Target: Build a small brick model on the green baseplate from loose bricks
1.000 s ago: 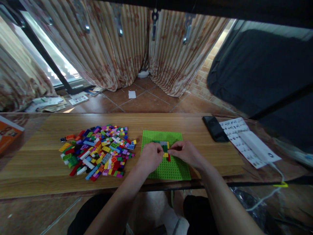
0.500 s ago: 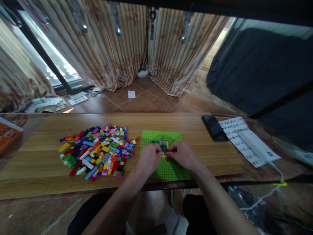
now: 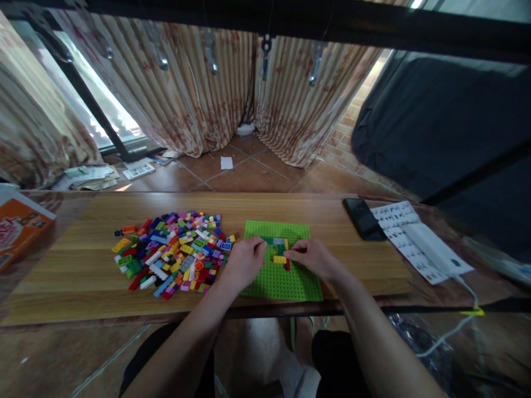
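Note:
A bright green studded baseplate point(image 3: 269, 284) lies on the wooden table with a small group of joined bricks on it. Among them are a dark green and grey row point(image 3: 276, 241) and a red brick point(image 3: 287, 265). Over the plate, a yellow brick point(image 3: 279, 259) has its right end at the fingertips of my right hand point(image 3: 313, 257), whose thumb and fingers are pinched together. My left hand point(image 3: 247, 260) hovers over the plate's left side, apart from the yellow brick. Its fingers are curled closed; anything inside them is hidden.
Left of the plate spreads a heap of loose coloured bricks point(image 3: 174, 251). At the table's right lie a black phone point(image 3: 364, 219) and a printed sheet point(image 3: 418, 237). An orange box point(image 3: 22, 226) stands at the far left.
My left hand has drawn back left from the yellow brick, which now shows more fully. My right hand stays beside it. The camera view has tilted and shifted slightly.

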The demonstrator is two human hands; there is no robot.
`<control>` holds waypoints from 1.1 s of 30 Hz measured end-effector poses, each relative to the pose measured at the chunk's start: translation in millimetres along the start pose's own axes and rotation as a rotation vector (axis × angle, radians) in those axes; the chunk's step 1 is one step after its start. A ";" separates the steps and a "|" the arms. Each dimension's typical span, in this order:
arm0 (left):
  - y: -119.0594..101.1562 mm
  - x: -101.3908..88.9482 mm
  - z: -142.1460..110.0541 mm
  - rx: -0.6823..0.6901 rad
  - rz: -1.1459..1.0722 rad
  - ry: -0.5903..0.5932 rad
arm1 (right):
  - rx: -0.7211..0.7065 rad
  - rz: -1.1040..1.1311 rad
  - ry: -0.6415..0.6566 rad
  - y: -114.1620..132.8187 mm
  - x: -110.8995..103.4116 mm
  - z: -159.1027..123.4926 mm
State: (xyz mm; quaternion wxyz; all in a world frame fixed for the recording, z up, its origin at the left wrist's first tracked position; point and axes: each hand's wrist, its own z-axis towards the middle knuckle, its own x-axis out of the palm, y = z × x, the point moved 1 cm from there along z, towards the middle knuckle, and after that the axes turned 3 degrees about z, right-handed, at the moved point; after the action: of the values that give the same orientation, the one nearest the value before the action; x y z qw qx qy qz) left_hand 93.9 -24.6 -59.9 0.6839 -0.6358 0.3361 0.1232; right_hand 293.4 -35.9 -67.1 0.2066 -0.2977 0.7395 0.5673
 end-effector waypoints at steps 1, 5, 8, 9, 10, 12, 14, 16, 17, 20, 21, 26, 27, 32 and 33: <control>3.5 -6.5 1.8 -0.009 -0.022 -0.015 | 0.001 0.022 0.013 -2.0 -0.2 0.4; 15.1 -24.0 9.1 -0.030 -0.070 -0.061 | 0.007 0.045 0.038 -5.8 -0.9 1.3; 15.3 -23.2 8.9 0.002 -0.032 -0.045 | 0.002 0.023 0.049 -5.0 -1.6 1.7; 13.9 -21.1 7.9 0.021 -0.014 -0.030 | 0.002 0.010 0.052 -4.2 -1.7 1.7; 12.3 -18.7 6.7 0.039 0.002 -0.014 | 0.003 -0.004 0.053 -3.3 -1.6 1.5; 9.6 -14.8 4.5 0.064 0.025 0.014 | 0.004 -0.033 0.049 -1.4 -1.0 0.6; 8.7 -13.8 3.4 0.068 0.041 0.016 | 0.008 -0.053 0.040 0.2 0.0 -0.6; 10.0 -15.8 3.8 0.054 0.052 -0.009 | 0.012 -0.060 0.031 0.9 1.0 -2.2; 11.3 -17.5 4.5 0.042 0.056 -0.026 | 0.011 -0.060 0.026 1.0 1.3 -3.2; 15.6 -22.9 7.4 -0.002 0.066 -0.070 | -0.006 -0.043 -0.008 0.3 0.6 -6.6; 16.6 -24.1 8.2 -0.013 0.071 -0.079 | -0.019 -0.033 -0.022 0.0 -0.2 -7.8; 15.4 -23.6 8.1 -0.012 0.077 -0.071 | -0.077 0.005 -0.095 -0.1 -7.0 -10.5; 14.6 -22.5 7.4 -0.011 0.076 -0.055 | -0.080 0.009 -0.118 -0.3 -8.4 -10.2; 15.3 -16.0 6.5 -0.035 0.050 0.001 | -0.091 0.023 -0.167 -3.9 -9.3 -6.5; 16.4 -14.5 7.1 -0.040 0.035 -0.004 | -0.092 0.029 -0.166 -5.2 -8.5 -5.8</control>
State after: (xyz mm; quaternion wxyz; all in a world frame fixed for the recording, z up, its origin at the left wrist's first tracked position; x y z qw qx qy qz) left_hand 75.5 -11.4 -64.1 0.6694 -0.6430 0.3433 0.1434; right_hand 303.3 -40.7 -63.8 0.2451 -0.2478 0.6973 0.6263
